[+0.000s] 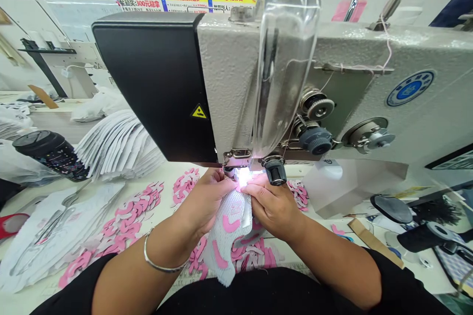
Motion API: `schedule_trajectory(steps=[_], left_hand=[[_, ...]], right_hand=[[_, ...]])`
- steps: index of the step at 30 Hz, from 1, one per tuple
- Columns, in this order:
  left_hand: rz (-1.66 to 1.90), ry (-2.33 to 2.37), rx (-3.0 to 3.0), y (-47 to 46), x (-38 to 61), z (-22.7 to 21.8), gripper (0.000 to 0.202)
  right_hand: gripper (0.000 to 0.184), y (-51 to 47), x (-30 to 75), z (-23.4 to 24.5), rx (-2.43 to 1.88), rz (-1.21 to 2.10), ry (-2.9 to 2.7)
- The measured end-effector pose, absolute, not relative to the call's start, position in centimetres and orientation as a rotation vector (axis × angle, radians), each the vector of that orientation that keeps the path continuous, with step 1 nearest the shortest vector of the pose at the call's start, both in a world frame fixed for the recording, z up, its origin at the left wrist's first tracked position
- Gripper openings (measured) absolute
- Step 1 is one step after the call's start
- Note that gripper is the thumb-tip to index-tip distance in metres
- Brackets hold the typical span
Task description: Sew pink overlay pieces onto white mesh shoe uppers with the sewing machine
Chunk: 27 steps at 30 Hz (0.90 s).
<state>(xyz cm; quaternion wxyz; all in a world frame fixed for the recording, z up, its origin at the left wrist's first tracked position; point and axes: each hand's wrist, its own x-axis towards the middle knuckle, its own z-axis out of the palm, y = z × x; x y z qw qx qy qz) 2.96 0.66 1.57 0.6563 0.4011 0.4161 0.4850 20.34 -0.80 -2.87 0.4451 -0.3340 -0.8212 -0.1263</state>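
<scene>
A white mesh shoe-upper piece [227,236] with pink curved patches lies under the needle area of a grey sewing machine [281,83]. My left hand [205,199] pinches its left edge close to the lit presser foot [240,179]. My right hand [273,206] presses the fabric's right edge with curled fingers. A silver bangle [158,261] circles my left wrist. The needle itself is hidden behind a clear plastic guard [284,59].
Loose pink cut pieces [125,221] are scattered on the table left and under the fabric. A stack of white fabric pieces [118,145] and a dark bottle [51,152] lie at the left. Black tools [424,234] and cardboard sit at the right.
</scene>
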Motion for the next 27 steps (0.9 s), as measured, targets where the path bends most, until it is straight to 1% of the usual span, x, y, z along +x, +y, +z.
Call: schedule_trajectory(steps=[14, 20, 27], left_hand=[[1.151, 0.961, 0.875, 0.59, 3.0, 1.31, 0.025], [1.158, 0.972, 0.854, 0.34, 2.9, 1.29, 0.022], [1.133, 0.99, 0.834, 0.02, 2.8, 1.43, 0.027]], right_hand=[[0.026, -0.53, 20.42, -2.59, -0.865, -0.234, -2.039], [0.025, -0.46, 20.4, -2.6, -0.852, -0.243, -2.014], [0.02, -0.36, 20.54, -2.27, -0.881, -0.207, -2.045]])
